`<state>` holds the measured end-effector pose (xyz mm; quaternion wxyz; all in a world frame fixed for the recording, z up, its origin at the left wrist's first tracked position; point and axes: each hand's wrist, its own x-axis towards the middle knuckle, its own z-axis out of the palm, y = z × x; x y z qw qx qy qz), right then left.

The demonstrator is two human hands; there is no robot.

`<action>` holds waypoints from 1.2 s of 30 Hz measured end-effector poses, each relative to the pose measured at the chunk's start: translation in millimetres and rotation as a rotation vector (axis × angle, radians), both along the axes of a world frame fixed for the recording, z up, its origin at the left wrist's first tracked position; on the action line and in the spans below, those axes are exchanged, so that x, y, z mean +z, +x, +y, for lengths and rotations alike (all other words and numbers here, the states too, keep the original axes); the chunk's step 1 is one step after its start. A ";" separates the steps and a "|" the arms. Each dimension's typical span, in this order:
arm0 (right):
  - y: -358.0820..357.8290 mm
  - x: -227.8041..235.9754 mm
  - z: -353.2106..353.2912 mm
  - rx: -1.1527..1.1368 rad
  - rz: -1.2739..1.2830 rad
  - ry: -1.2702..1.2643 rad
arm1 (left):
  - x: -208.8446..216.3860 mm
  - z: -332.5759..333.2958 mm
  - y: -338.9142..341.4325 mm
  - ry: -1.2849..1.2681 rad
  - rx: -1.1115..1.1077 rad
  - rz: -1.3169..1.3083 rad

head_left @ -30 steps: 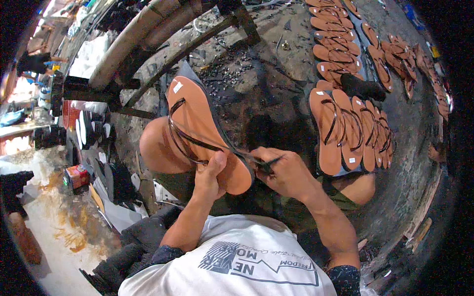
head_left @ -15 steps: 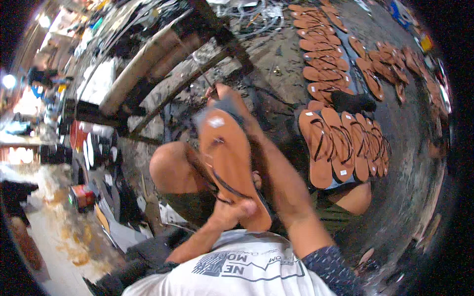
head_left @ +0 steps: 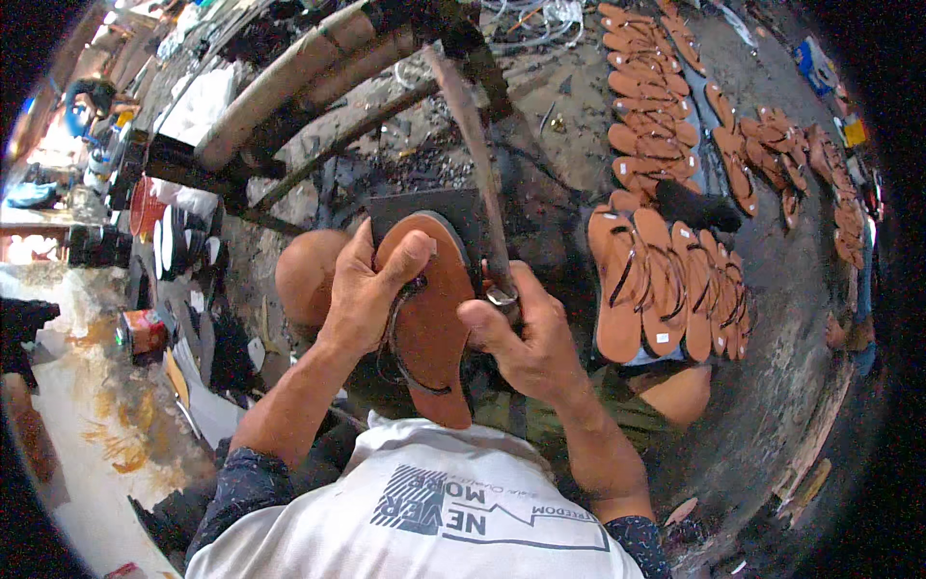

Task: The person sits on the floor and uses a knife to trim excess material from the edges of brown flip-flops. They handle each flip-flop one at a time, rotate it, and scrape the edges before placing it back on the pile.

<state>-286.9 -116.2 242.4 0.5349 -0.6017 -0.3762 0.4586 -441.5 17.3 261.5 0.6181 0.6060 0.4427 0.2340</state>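
My left hand (head_left: 359,299) grips a tan flip-flop (head_left: 436,328) near its toe, thumb pressed on the upper face. The dark thong strap hangs loose toward the near end, which points at my shirt. A black sheet (head_left: 453,207) sticks out past the toe, beneath the tan sole. Closed round a handle with a metal collar, my right hand (head_left: 531,338) is just right of the flip-flop. From it a long knife blade (head_left: 473,145) points up and away, apart from the sole's edge.
Several finished-looking flip-flops (head_left: 641,289) stand in a row at my right knee. More flip-flops (head_left: 651,106) lie in rows on the floor beyond. A wooden frame (head_left: 289,96) stands ahead left. A red tin (head_left: 145,331) and dark offcuts are at left.
My left hand has shifted from the flip-flop's near end to its toe. My right hand has drawn back from beyond the toe to the right side, the knife now plainly visible.
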 end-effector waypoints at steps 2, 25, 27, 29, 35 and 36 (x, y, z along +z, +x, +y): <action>-16.1 -42.5 -23.7 -0.068 -0.221 0.080 | 4.0 -2.1 -6.9 -0.118 0.105 -0.016; 7.0 -20.2 38.6 0.287 -0.690 0.154 | 1.1 -16.4 -37.5 -0.218 -0.014 -0.052; 19.3 -18.7 48.0 0.443 -0.664 0.181 | 1.3 -17.4 -37.1 -0.194 -0.019 -0.056; 39.7 -7.7 60.4 0.639 -0.604 0.236 | 6.7 -15.4 -37.2 -0.232 -0.060 -0.009; 59.7 11.7 74.8 0.882 -0.523 -0.016 | 8.5 -13.2 -26.8 -0.235 -0.212 0.014; 62.4 12.1 78.1 0.911 -0.553 -0.045 | 7.1 -13.0 -24.8 -0.239 -0.243 0.029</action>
